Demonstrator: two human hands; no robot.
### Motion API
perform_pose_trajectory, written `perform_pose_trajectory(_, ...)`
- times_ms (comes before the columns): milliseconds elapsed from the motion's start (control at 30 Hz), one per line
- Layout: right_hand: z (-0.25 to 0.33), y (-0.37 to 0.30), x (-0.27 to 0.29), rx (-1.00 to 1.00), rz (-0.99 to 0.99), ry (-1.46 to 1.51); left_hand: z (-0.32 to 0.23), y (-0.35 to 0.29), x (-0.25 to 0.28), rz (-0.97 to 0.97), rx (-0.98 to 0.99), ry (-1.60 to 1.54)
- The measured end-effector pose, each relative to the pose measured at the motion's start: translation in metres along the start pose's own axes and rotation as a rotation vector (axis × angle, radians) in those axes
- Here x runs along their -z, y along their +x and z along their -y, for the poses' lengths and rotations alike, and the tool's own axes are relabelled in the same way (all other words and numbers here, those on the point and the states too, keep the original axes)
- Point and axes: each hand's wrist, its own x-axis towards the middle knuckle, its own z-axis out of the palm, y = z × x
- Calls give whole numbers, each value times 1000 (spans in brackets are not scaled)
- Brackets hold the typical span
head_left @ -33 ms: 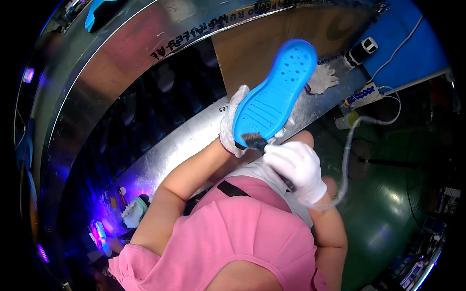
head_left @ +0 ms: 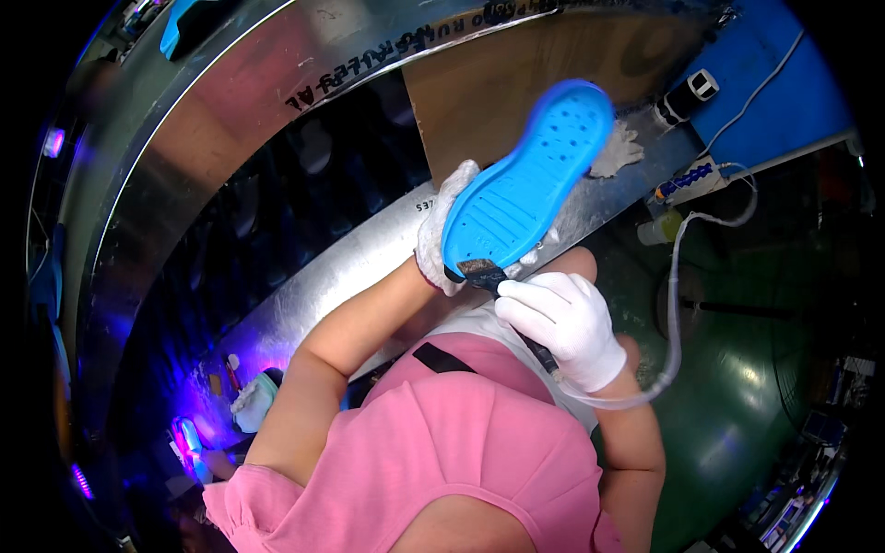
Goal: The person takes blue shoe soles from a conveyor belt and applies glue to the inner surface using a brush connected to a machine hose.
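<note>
My left hand (head_left: pixel 441 235), in a white knit glove, grips a bright blue shoe sole (head_left: pixel 530 180) by its heel end and holds it up, tread side facing me. My right hand (head_left: pixel 564 324), in a smooth white glove, is closed around the dark handle of a small brush (head_left: pixel 481 271). The brush's dark bristles touch the heel edge of the sole. A pale hose (head_left: pixel 673 304) runs from the brush handle past my right wrist and up to the right.
A curved shiny metal bench (head_left: pixel 304 276) and hood lie ahead, with a brown cardboard panel (head_left: pixel 498 83) behind the sole. A spare white glove (head_left: pixel 616 147), a power strip (head_left: pixel 687 180) and a small bottle (head_left: pixel 659 229) sit at the right. Purple light (head_left: pixel 184 433) glows lower left.
</note>
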Motion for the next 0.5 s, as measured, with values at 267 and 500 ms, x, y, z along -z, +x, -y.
perform_pose_trajectory(267, 5, 18, 7, 9, 134, 16, -25, 6, 2, -188, 190, 278)
perform_pose_trajectory(500, 4, 22, 18, -200, 118, 176, -49, 8, 10, -123, 90, 962)
